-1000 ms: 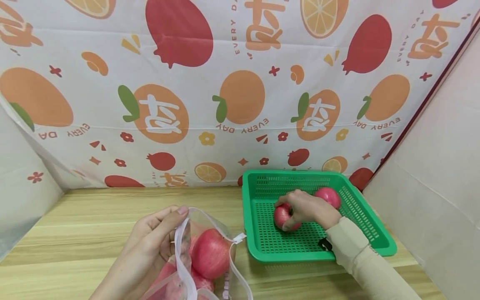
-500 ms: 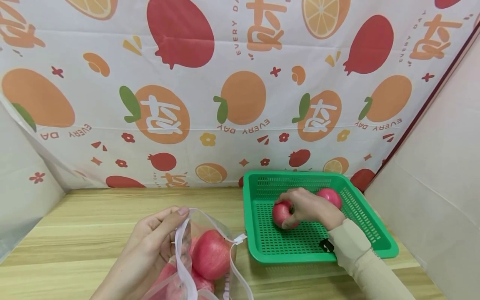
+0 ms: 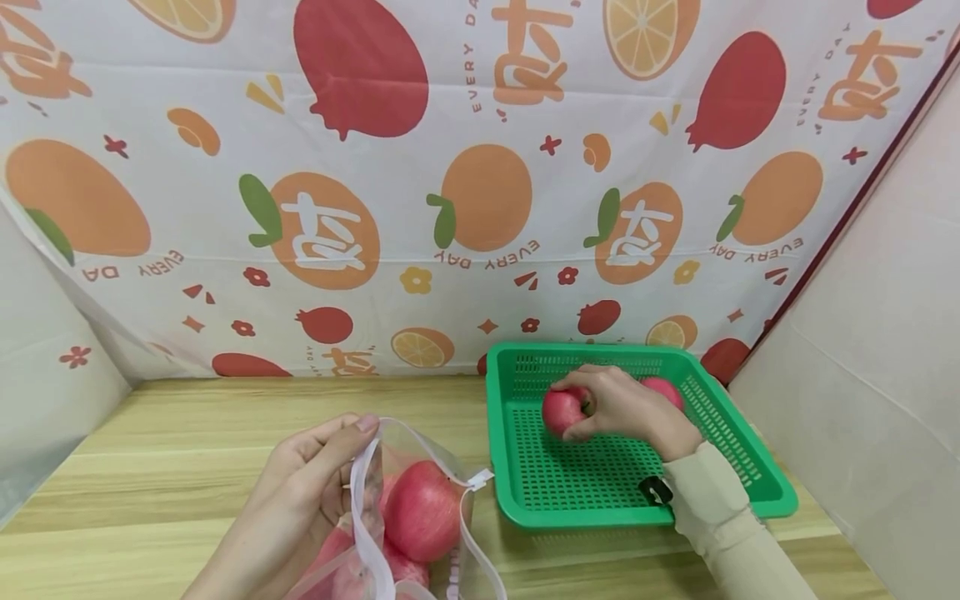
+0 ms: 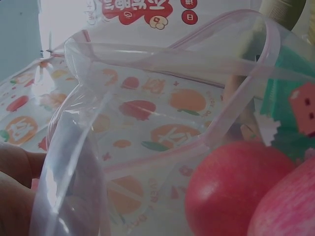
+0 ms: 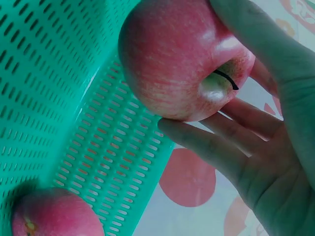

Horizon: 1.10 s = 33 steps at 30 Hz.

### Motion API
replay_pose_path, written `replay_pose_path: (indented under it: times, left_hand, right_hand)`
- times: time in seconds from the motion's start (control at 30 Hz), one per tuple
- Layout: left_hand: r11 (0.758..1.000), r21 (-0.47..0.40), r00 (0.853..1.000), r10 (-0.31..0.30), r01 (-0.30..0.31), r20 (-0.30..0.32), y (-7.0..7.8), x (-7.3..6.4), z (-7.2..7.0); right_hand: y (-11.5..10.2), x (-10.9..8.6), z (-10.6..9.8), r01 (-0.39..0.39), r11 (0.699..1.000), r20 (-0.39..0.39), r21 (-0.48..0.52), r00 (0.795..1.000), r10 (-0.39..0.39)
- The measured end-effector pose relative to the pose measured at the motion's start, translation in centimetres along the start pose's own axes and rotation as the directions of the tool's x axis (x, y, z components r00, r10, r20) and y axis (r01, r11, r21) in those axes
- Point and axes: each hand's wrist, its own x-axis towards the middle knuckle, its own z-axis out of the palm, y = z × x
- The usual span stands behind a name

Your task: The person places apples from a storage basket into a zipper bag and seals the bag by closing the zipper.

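In the head view my right hand (image 3: 626,408) grips a red apple (image 3: 562,411) over the green basket (image 3: 645,512). Fingers and thumb curl round the apple's sides, and its stem shows in the right wrist view. A second apple (image 5: 56,216) lies against the basket wall, partly behind my hand in the head view. My left hand (image 3: 307,479) pinches the rim of a clear zip bag (image 3: 367,517) between thumb and fingers and keeps its mouth spread. Several apples fill the bag, one red apple (image 3: 423,510) on top; the bag's lower part is cut off by the frame.
A wooden table (image 3: 187,467) carries the basket and bag, which stand side by side. A fruit-printed cloth (image 3: 480,200) hangs behind, with a plain white panel (image 3: 862,333) at the right. The bag's white zip slider (image 3: 480,478) sits close to the basket's left rim.
My right hand has lifted the apple slightly off the basket floor and moved it a little away from me. The left hand and bag stay in place.
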Motion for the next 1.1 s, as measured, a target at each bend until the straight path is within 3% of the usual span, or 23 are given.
replay_pose_path:
  times: [0.2, 0.47, 0.7, 1.1]
  left_hand:
    - [1.000, 0.003, 1.000, -0.001, 0.001, -0.007, 0.0, 0.0, 0.0]
    - [1.000, 0.004, 1.000, -0.002, 0.002, -0.009, 0.0, 0.0, 0.0]
    - [1.000, -0.002, 1.000, 0.000, 0.000, 0.007, 0.0, 0.0, 0.0]
    - [1.000, -0.011, 1.000, -0.013, 0.013, 0.010, 0.0, 0.1, 0.0]
  right_hand:
    - [-0.2, -0.2, -0.1, 0.020, 0.999, -0.068, -0.027, 0.997, -0.021]
    - [-0.5, -0.6, -0.5, 0.024, 1.000, -0.103, -0.005, 0.994, -0.024]
    - [-0.3, -1.0, -1.0, 0.079, 0.997, -0.165, -0.024, 0.983, -0.082]
    - [-1.1, -1.5, -2.1, 0.086, 0.995, -0.180, -0.053, 0.979, -0.095]
